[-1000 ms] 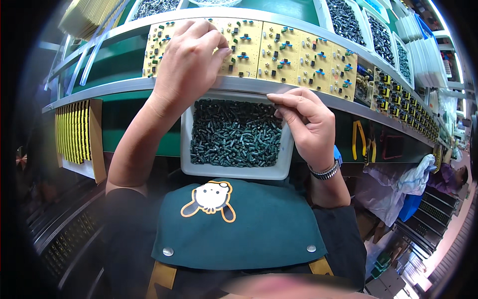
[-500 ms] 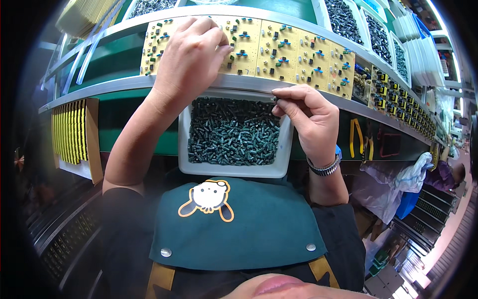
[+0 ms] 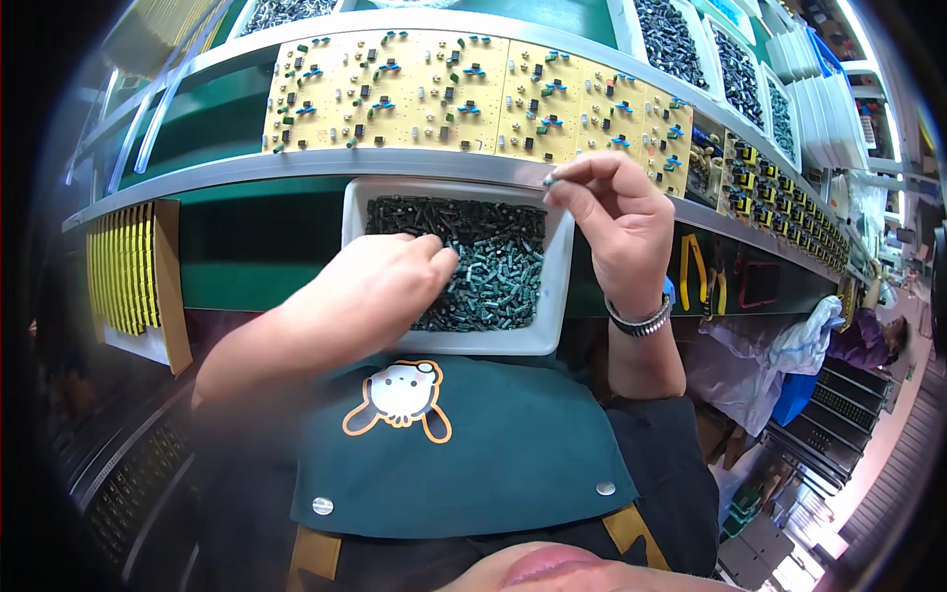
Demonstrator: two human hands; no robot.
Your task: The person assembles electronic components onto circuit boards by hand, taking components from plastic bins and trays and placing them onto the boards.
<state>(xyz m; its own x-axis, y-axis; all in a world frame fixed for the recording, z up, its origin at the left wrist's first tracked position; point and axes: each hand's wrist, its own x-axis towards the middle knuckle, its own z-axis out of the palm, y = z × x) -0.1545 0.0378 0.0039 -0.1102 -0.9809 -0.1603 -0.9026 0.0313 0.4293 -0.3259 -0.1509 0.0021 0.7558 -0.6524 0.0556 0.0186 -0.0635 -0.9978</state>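
A white plastic tray (image 3: 556,296) full of small dark green cylindrical capacitors (image 3: 498,281) sits in front of me. My left hand (image 3: 400,281) reaches into its left half, fingers bent together down among the parts. What those fingertips hold, if anything, is hidden. Above the tray's far right corner, my right hand (image 3: 621,212) pinches a small capacitor (image 3: 550,181) between thumb and forefinger. Just beyond the tray, yellow circuit boards (image 3: 434,111) lie in a row on a metal-edged rail, fitted with blue, black, green and white components.
Yellow-handled pliers (image 3: 693,271) and a cutter (image 3: 720,288) lie right of the tray. Further bins of parts (image 3: 666,44) stand at the back right. A carton of yellow strips (image 3: 128,271) is at the left. Boards with black and yellow parts (image 3: 779,202) continue along the rail at right.
My left hand has come back from over the boards and down into the tray of capacitors. My right hand has stayed near the tray's far right corner, still pinching a small part.
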